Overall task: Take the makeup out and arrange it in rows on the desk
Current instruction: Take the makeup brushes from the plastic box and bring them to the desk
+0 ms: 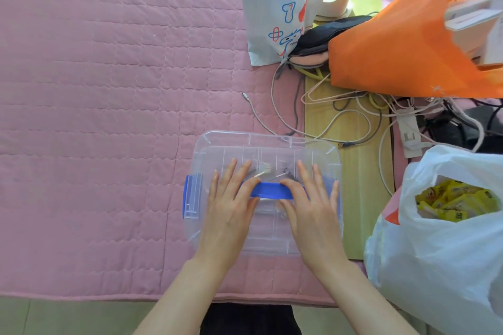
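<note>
Makeup [265, 170] shows only as a few dim, thin shapes through the lid of a clear plastic box [272, 139], which is closed and lies on a pink quilted cover [109, 90]. A blue handle [272, 190] crosses the lid, and a blue latch [192, 196] sits on the box's left end. The left grip [231, 198] and right grip [313, 204] lie flat on the lid, fingers straight and spread, holding nothing, thumbs touching the handle's ends. Beyond the box, loose cables [326, 122] trail over a wooden board [353, 171]. Farther back stand a white printed bag [275, 8] and an orange bag [394, 43]. A white plastic bag [449, 253] of yellow packets [457, 204] sits at right.
</note>
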